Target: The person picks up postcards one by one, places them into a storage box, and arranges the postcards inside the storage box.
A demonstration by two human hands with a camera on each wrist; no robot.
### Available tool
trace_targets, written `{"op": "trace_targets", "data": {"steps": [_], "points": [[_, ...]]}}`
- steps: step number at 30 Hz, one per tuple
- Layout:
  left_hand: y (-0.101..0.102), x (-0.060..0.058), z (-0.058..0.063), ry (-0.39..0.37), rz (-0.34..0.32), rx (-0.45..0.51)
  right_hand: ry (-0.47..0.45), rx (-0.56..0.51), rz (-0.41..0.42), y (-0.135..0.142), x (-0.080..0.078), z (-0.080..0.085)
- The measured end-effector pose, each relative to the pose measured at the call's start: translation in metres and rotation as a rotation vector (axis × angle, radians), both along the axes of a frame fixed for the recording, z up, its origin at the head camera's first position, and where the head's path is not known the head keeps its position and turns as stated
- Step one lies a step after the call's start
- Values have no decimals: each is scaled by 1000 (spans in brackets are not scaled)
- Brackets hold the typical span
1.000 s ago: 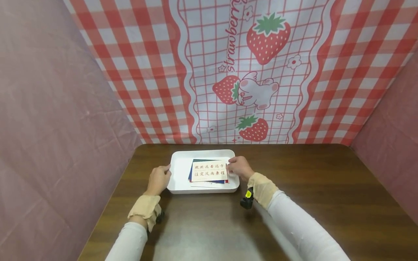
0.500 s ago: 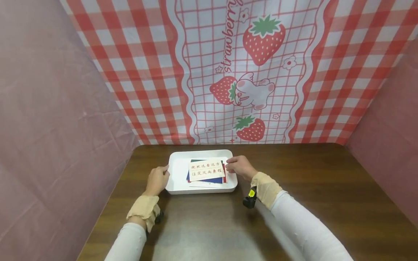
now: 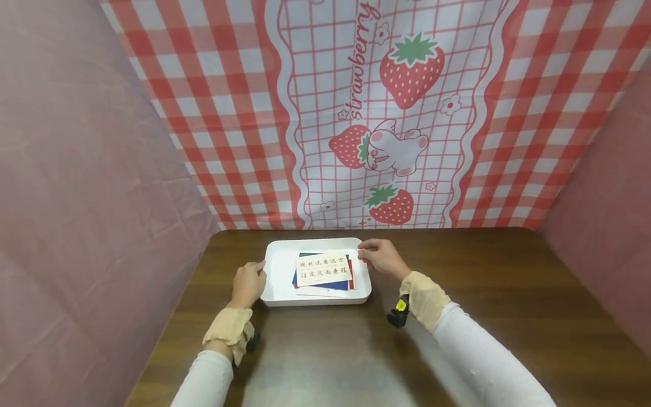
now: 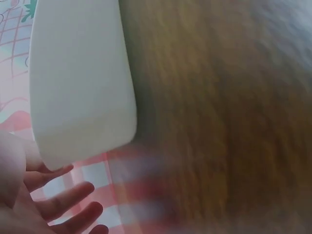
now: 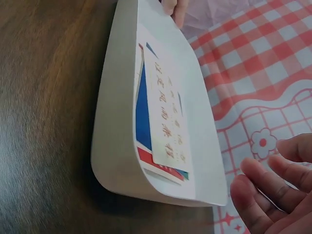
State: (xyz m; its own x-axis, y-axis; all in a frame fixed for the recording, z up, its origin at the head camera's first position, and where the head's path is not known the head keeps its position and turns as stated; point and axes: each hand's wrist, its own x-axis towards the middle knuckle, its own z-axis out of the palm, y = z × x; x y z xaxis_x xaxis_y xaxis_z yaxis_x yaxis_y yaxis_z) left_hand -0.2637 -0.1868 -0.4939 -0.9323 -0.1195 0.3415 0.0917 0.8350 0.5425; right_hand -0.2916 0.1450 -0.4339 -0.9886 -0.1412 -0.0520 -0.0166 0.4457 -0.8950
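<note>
A white rectangular tray (image 3: 277,282) sits at the back of the table. In it lies a loose stack of flat cards; on top is a cream card (image 3: 323,269) with red Chinese characters, and blue, red, green and white edges show beneath. My left hand (image 3: 248,285) grips the tray's left rim; the left wrist view has its thumb side at the tray's corner (image 4: 83,87) and the other fingers spread. By the right rim hovers my right hand (image 3: 383,260), fingers loosely bent and holding nothing. In the right wrist view its fingertips (image 5: 243,195) are apart from the tray.
The brown wooden table (image 3: 478,294) ends at the back against a red-and-white checked strawberry cloth (image 3: 412,73). Pink cloth walls (image 3: 91,198) stand on the left and right. A small black camera (image 3: 398,316) is strapped to the right wrist.
My right hand has drawn away from the top card's right edge and moved right, to the tray's rim. The top card now lies slightly tilted. My left hand stays on the left rim.
</note>
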Motion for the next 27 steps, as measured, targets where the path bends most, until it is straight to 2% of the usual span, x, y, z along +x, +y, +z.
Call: {"op": "trace_targets", "data": {"steps": [4,10,15,23,27], "points": [[3,0,-1,36,-8,-11,43,18,-8,8,4,5],[4,-1,-3,46,-29,-21,54,5,-47,21,8,12],[2,-4,-2,53,-41,-46,96,50,-63,32,10,14],[0,-1,3,-45,-40,-32,151,137,-51,50,13,22],[0,1,4,-99,-39,-16,169,212,-74,59,18,23]]}}
